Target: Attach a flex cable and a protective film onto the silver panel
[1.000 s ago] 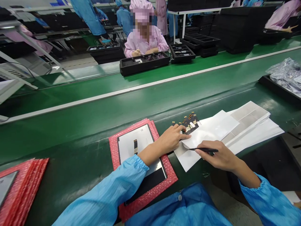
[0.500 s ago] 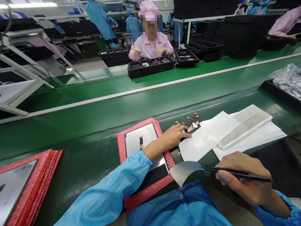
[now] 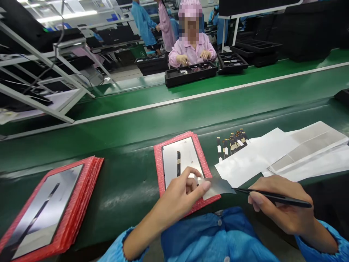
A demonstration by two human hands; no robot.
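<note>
Grey film sheet [image 3: 218, 186] hangs just above the red bubble-wrap pad [image 3: 159, 160] with its panel, on the green surface [image 3: 122, 145]. Left hand [image 3: 178, 198] pinches its near corner; right hand [image 3: 278, 207] holds black tweezers [image 3: 269, 198], whose tips apparently clamp the other edge.

The left hand [image 3: 180, 196] pinches one edge of a thin grey film piece [image 3: 218, 186], and the tip of the black tweezers [image 3: 272, 198] in the right hand [image 3: 283, 207] meets its other edge. Under the film lies a panel [image 3: 181, 160] on a red bubble-wrap sheet [image 3: 159, 160]. Small flex connectors [image 3: 231, 143] lie beside white paper sheets [image 3: 256, 156] on the green bench [image 3: 122, 182]. A red stack with another panel [image 3: 49, 207] lies far left.
</note>
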